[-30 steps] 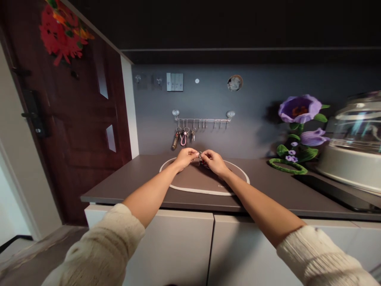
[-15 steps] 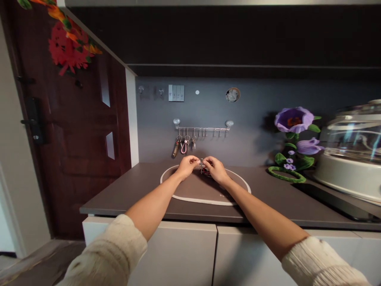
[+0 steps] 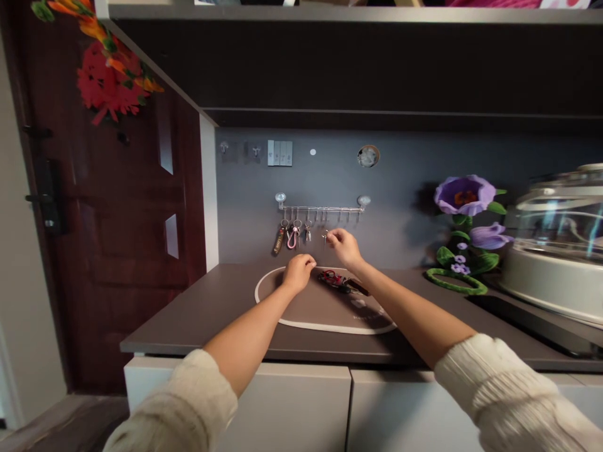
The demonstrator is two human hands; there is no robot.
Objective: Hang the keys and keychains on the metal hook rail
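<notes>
My right hand pinches a small key ring with keys hanging from it, just below the clear hook rail on the wall. Lower and to the left, my left hand hovers over the brown oval mat, its fingertips closed together with nothing showing in them. On the mat, beneath my right hand, lies a heap of keys and cords, partly red, with a dark brown piece at its right. Keychains, one with a pink loop, hang from the rail's left hooks.
Purple fabric flowers stand at the right beside a clear-domed white appliance. A dark flat slab lies before them. Overhead runs a deep shelf; at the left is a dark red door. Two clear wall hooks sit beside switches.
My hands have parted. The right one has risen toward the rail with the keys, while the left has dropped slightly. More of the heap on the mat now shows.
</notes>
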